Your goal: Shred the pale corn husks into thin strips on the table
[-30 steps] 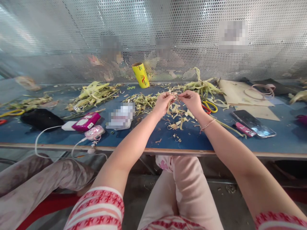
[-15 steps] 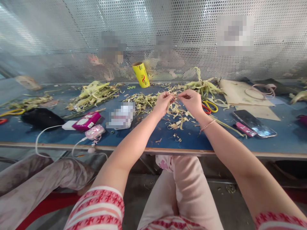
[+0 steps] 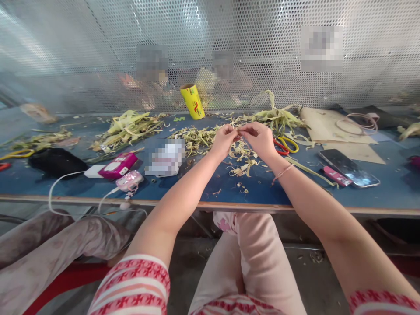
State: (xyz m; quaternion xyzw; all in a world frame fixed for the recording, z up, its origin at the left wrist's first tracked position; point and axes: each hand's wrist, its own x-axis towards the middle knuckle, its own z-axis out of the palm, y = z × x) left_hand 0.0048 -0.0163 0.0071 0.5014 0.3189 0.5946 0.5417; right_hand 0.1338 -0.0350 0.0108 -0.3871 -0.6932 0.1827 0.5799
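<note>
Above the blue table, my left hand is closed in a pinch on a thin, pale strip of plant husk, its tip showing between the fingers. My right hand is pinched too, its fingertips meeting those of my left hand; whatever is between them is too small to make out. Under and behind both hands lies a loose pile of yellow-green husk scraps. A few curled pieces are nearer the front. Scissors with red and yellow handles rest just right of my right hand.
A leaning yellow tube stands before the perforated metal screen. Husk bundles lie left. Pink box, cabled charger and black pouch are front left. Brown paper and a phone lie right. Another person's legs show lower left.
My right hand has moved slightly left, so its fingertips now meet those of my left hand. My left hand has stayed nearly in place.
</note>
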